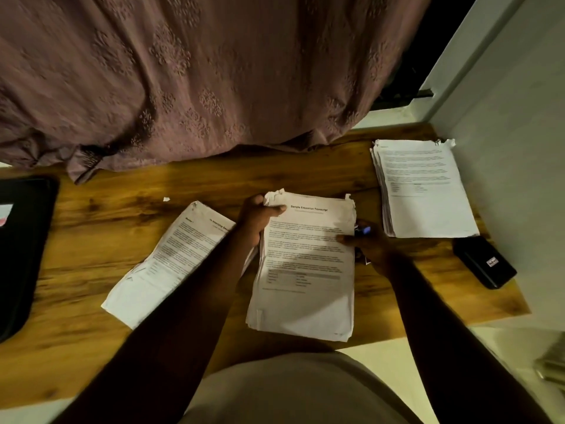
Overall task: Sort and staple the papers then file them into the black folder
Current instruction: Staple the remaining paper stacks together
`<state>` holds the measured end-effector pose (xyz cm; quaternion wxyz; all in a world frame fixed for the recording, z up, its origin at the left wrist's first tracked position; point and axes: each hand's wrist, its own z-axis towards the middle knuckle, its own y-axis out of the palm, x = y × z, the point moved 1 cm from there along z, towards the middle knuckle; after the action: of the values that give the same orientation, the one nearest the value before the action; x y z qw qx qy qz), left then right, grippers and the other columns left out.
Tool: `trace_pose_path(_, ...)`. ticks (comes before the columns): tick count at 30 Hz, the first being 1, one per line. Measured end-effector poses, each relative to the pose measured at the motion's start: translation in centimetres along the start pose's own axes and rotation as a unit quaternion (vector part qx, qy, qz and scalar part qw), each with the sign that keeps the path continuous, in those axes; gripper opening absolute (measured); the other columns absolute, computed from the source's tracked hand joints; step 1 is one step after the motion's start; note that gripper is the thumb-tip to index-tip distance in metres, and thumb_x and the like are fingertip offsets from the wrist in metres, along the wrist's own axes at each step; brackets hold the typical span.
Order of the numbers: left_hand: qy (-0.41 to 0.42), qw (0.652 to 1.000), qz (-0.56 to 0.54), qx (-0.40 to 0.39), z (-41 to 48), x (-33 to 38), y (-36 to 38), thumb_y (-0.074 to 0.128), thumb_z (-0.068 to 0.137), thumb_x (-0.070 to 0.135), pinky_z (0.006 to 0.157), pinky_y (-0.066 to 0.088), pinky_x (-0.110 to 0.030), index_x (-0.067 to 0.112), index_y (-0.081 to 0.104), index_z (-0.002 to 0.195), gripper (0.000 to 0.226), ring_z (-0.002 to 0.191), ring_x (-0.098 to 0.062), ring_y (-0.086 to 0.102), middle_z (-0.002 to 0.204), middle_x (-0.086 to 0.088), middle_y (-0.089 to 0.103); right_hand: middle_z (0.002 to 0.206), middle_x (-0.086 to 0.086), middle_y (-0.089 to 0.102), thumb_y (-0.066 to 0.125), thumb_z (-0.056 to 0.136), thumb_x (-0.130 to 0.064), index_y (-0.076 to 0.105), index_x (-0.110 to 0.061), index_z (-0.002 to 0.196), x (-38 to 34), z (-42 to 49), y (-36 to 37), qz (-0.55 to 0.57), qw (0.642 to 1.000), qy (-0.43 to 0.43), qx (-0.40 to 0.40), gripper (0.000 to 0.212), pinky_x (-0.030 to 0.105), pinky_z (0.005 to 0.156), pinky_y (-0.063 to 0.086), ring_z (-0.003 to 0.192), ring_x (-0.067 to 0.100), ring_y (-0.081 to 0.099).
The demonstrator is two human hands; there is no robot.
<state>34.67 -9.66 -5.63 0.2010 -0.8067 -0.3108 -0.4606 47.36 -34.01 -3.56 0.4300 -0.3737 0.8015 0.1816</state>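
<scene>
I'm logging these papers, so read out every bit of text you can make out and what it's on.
"Sample Education Transcript": heading on the middle stack.
"Internship De...": heading on the left stack, the rest hidden.
The right stack and the black case sticker: too blurred to read.

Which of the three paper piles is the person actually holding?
The middle pile, headed Sample Education Transcript: the left hand grips its top corner. No hand holds the other two.

Brown wood-grain table [122,215]; white papers [305,270] on it; mauve flower-patterned curtain [183,71] behind; black folder [21,246] left.
</scene>
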Motion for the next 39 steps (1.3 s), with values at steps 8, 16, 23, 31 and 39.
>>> trace_pose_path(8,-0.008,0.998,-0.057,-0.03,-0.6,-0.4,0.3,0.075,0.083,-0.002,0.085,0.059,-0.045,0.001,0.069,0.111,0.029,0.101,-0.037,0.071,0.113,-0.023,0.072,0.104,0.004,0.075,0.075,0.087,-0.01,0.065,-0.018,0.115,-0.2,0.0,-0.1,-0.011,1.0,-0.005,0.002,0.031,0.036,0.065,0.062,0.089,0.021,0.076)
trace_pose_path(16,0.118,0.972,0.199,0.049,0.0,0.8,0.3,0.086,0.077,0.018,0.085,0.052,-0.032,0.009,0.053,0.134,0.066,0.115,-0.024,0.059,0.128,-0.007,0.06,0.105,0.004,0.075,0.075,0.086,-0.008,0.063,-0.017,0.118,-0.2,0.2,-0.4,-0.019,0.999,-0.023,-0.018,0.035,0.035,0.067,0.062,0.092,0.022,0.075)
trace_pose_path(23,0.375,0.766,0.502,-0.142,-0.5,4.1,6.5,0.058,0.1,0.029,0.114,0.037,-0.046,0.01,0.053,0.14,0.045,0.135,-0.032,0.047,0.142,-0.013,0.056,0.114,0.011,0.073,0.08,0.078,-0.004,0.061,-0.008,0.126,-0.6,1.3,-0.1,-0.028,0.998,-0.019,-0.048,0.051,0.051,0.087,0.06,0.102,0.028,0.073)
trace_pose_path(31,0.322,0.821,0.436,-0.179,0.6,4.6,7.6,0.065,0.096,0.02,0.069,0.044,-0.031,0.003,0.063,0.085,0.02,0.079,-0.018,0.061,0.081,0.0,0.063,0.112,0.013,0.073,0.073,0.088,-0.01,0.063,-0.004,0.12,-1.0,1.6,-0.2,-0.009,0.997,-0.071,-0.02,0.034,0.039,0.08,0.062,0.1,0.027,0.073)
trace_pose_path(39,0.239,0.872,0.381,-0.193,0.7,4.3,7.2,0.071,0.093,0.021,0.055,0.038,-0.026,-0.003,0.063,0.086,0.026,0.055,-0.01,0.046,0.06,0.003,0.049,0.105,0.025,0.069,0.071,0.09,-0.009,0.062,0.005,0.109,-1.1,2.5,0.1,-0.007,0.993,-0.1,0.053,0.025,0.023,0.065,0.056,0.094,0.032,0.071)
